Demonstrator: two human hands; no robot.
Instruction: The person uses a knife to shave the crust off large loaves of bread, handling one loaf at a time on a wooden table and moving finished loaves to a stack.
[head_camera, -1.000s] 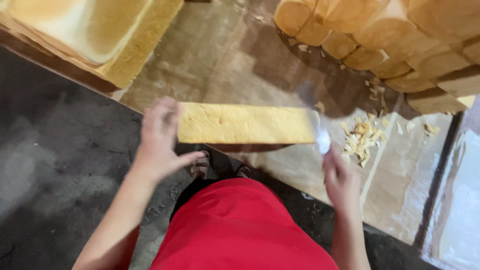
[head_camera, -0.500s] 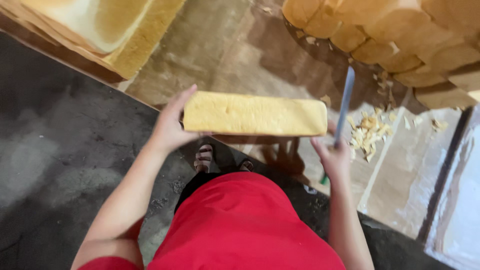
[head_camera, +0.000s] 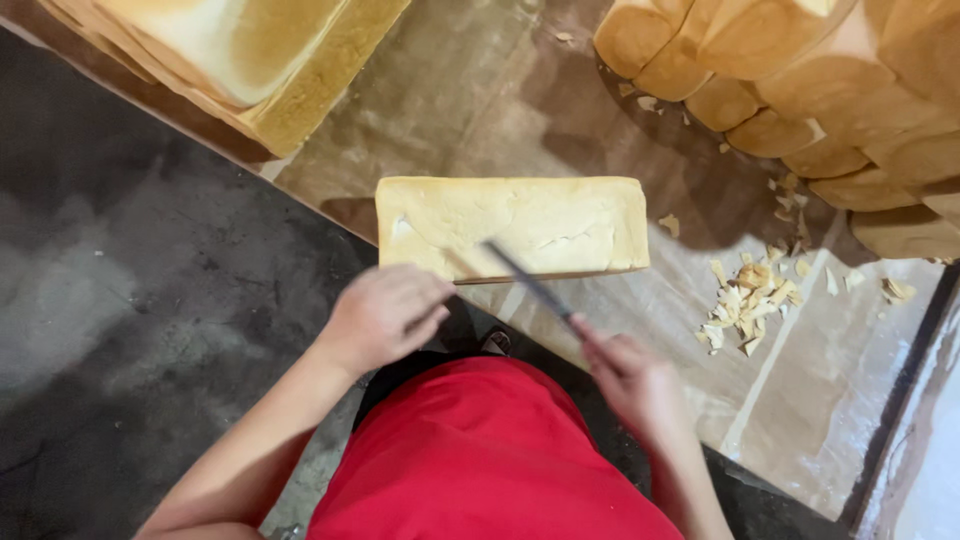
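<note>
Desk (head_camera: 480, 90), covered in clear plastic sheet | pale loaf (head_camera: 512, 228) lying flat near front edge | crust shavings (head_camera: 748, 300) heaped to its right | stacked loaves (head_camera: 800, 90) far right | sliced slabs (head_camera: 240, 60) far left

The left hand (head_camera: 385, 312) touches the near edge of a long yellow bread loaf (head_camera: 512, 227). The right hand (head_camera: 630, 378) holds a knife (head_camera: 528, 283) slanted against the loaf. Bread scraps (head_camera: 745, 300) lie near.

One loaf (head_camera: 512, 228); one knife (head_camera: 528, 283)
</note>
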